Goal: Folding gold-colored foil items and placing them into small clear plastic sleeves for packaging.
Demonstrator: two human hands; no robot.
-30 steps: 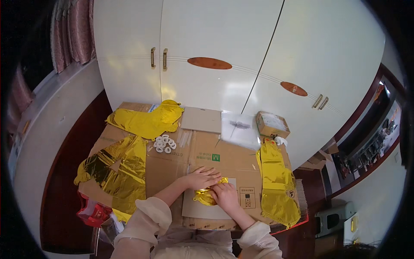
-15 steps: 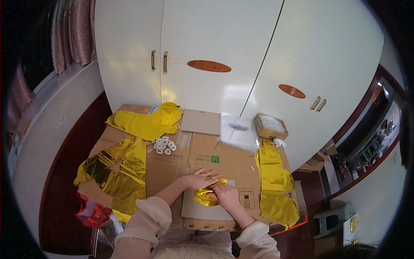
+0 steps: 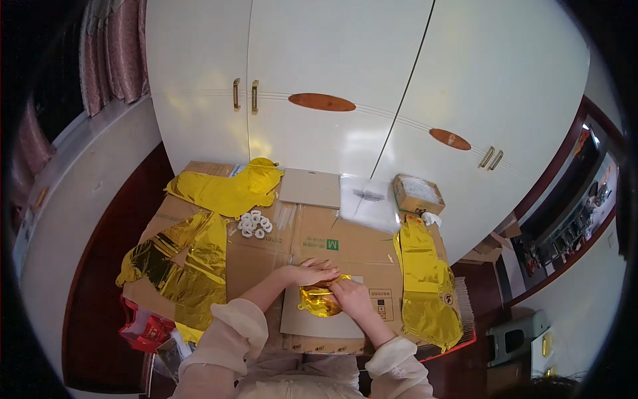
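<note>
A folded gold foil balloon [image 3: 319,304] lies on a grey board [image 3: 302,325] in front of me. My left hand [image 3: 311,272] rests flat along its far edge, fingers stretched to the right. My right hand [image 3: 351,294] presses down on the balloon's right side, its fingers laid out toward the far left and close to the left fingertips. Part of the foil is hidden beneath both hands. More flat gold foil balloons lie around: one at the left [image 3: 199,256], one at the far left [image 3: 229,189] and a stack at the right [image 3: 428,286].
Brown cardboard [image 3: 266,253] covers the table. White rings [image 3: 254,224] sit in a pile left of centre. Farther back are a grey panel [image 3: 310,189], clear plastic bags [image 3: 367,202] and a small carton [image 3: 417,194]. White cabinets [image 3: 319,53] stand behind; a red bag [image 3: 143,332] hangs at the left.
My right hand has shifted slightly right and flattened, its fingers straightening and uncovering more of the folded foil. My left hand stays nearly in place.
</note>
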